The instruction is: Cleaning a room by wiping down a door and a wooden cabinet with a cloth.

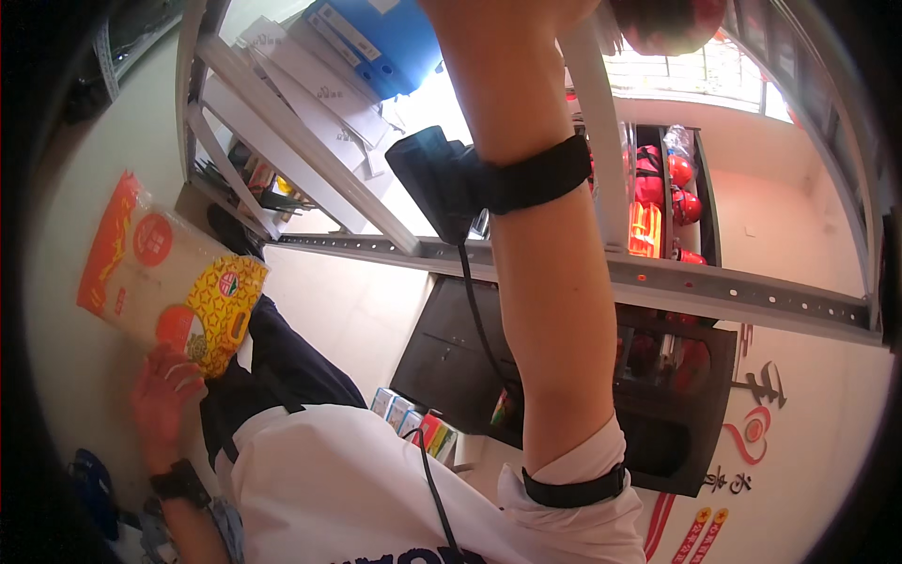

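At the left, my left hand (168, 377) grips the lower corner of a clear plastic packet (176, 271) with orange and yellow print and pale contents. The packet hangs tilted beside my dark trousers. My right arm reaches up across a grey metal shelf frame; only the base of my right hand (518, 8) shows at the top edge, its fingers cut off. A dark red rounded object (669, 25) is just right of that hand; whether they touch cannot be told. A black device (444, 183) is strapped to my right forearm, with a cable running down.
The perforated shelf rail (733, 287) crosses below my right forearm. Blue binders (373, 42) and white paper packs (317, 92) lie on the shelf. Beyond stand a dark cabinet (451, 338), red helmets (685, 206) on a rack, and small boxes (402, 409) at floor level.
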The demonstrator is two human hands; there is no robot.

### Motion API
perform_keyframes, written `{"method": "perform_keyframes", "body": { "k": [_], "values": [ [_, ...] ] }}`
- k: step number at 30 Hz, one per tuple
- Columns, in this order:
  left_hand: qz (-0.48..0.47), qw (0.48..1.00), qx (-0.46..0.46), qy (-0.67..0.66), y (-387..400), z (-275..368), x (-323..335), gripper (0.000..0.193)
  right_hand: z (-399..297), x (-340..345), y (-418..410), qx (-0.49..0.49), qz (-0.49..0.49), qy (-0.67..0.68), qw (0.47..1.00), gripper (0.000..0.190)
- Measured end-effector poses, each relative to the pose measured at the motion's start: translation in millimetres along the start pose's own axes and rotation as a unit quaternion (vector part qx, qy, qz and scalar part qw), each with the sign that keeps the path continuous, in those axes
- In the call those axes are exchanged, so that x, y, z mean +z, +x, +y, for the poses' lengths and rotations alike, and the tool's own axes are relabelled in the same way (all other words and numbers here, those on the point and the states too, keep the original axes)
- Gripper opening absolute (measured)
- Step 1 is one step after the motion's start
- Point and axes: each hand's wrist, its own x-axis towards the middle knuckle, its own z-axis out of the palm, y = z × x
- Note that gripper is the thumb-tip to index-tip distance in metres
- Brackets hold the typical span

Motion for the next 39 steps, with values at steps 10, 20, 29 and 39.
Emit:
{"method": "perform_keyframes", "body": {
  "k": [10, 20, 29, 39],
  "values": [
    [0.003, 1.000, 0.007, 0.023, 2.2, 2.2, -8.6, 0.045, 1.8, 3.2, -1.0, -0.014, 0.031, 0.001, 0.999, 0.026],
    [0.003, 1.000, -0.006, 0.013, 1.8, 3.0, -11.1, 0.043, -0.9, 1.7, 0.5, -0.019, 0.016, -0.035, 0.999, 0.026],
    [-0.018, 1.000, -0.021, -0.004, 13.2, -3.5, -26.0, 0.040, 3.9, 2.3, 1.5, -0.045, 0.035, -0.054, 0.997, 0.026],
    [0.067, 0.997, -0.026, 0.008, 15.4, -5.6, -30.1, 0.038, -3.0, 0.9, 1.4, 0.017, 0.000, -0.028, 0.999, 0.025]
  ]
}}
